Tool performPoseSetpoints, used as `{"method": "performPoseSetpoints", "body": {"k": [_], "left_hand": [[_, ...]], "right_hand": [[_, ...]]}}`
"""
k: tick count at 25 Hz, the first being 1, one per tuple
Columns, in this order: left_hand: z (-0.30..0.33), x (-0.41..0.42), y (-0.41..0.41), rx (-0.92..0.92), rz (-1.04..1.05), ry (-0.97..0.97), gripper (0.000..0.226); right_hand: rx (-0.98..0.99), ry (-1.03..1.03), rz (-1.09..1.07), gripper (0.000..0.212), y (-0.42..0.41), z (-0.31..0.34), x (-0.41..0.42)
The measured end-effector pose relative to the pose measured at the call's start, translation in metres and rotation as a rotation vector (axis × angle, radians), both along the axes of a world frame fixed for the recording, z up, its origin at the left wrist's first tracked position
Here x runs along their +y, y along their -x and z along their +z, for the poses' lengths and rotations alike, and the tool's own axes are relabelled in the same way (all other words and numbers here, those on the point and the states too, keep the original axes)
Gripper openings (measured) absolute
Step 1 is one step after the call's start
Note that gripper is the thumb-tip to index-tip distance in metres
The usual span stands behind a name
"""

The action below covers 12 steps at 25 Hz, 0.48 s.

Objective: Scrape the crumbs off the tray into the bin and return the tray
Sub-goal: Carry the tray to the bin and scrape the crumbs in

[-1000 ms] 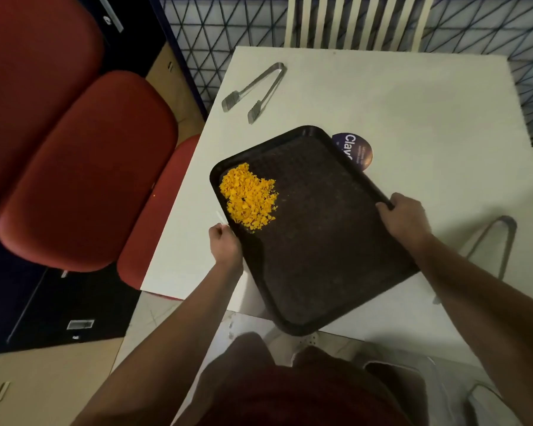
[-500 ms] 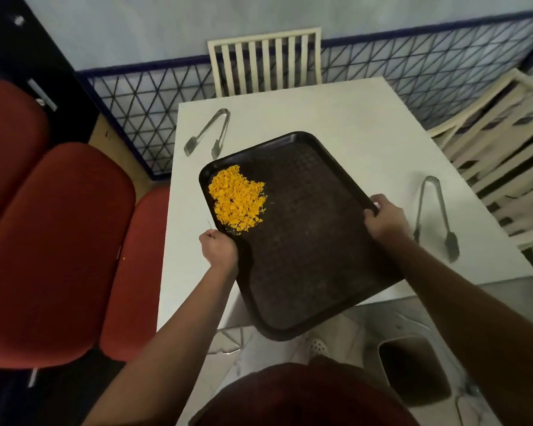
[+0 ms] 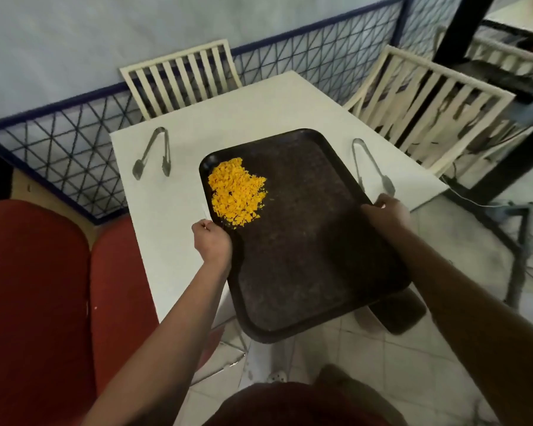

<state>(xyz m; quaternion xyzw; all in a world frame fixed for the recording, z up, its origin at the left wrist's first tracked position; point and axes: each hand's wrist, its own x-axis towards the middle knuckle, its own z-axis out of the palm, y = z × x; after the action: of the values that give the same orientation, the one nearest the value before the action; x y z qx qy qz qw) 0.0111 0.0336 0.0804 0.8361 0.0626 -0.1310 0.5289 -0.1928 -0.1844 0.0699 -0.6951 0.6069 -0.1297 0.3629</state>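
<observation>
Head view: your left hand [image 3: 212, 241] grips tray [image 3: 305, 241] left rim, fingers curled, also pinching thin white stick. Your right hand [image 3: 383, 212] curls round right rim. Tray half over table [image 3: 259, 115] edge; crumbs [image 3: 236, 192] at tray's far left. Bin [image 3: 403, 312] under tray's near right corner.

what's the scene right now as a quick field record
tray: dark, held up, jutting past the table's near edge
crumbs: yellow pile in the tray's far left corner
left hand: grips the tray's left rim, also holds a thin white piece
right hand: grips the tray's right rim
bin: dark, on the floor, partly hidden under the tray's near right corner
table: white
tongs: left pair and right pair, both on the table
chairs: slatted, red
</observation>
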Motion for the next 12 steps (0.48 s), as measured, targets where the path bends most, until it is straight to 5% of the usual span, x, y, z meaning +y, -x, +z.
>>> {"method": "performPoseSetpoints", "body": {"k": [12], "left_hand": [[-0.002,-0.086,0.143,-0.142,-0.344,0.048,0.029]], "right_hand": [[-0.181,-0.085,-0.32,0.03,0.195,-0.024,-0.007]]}}
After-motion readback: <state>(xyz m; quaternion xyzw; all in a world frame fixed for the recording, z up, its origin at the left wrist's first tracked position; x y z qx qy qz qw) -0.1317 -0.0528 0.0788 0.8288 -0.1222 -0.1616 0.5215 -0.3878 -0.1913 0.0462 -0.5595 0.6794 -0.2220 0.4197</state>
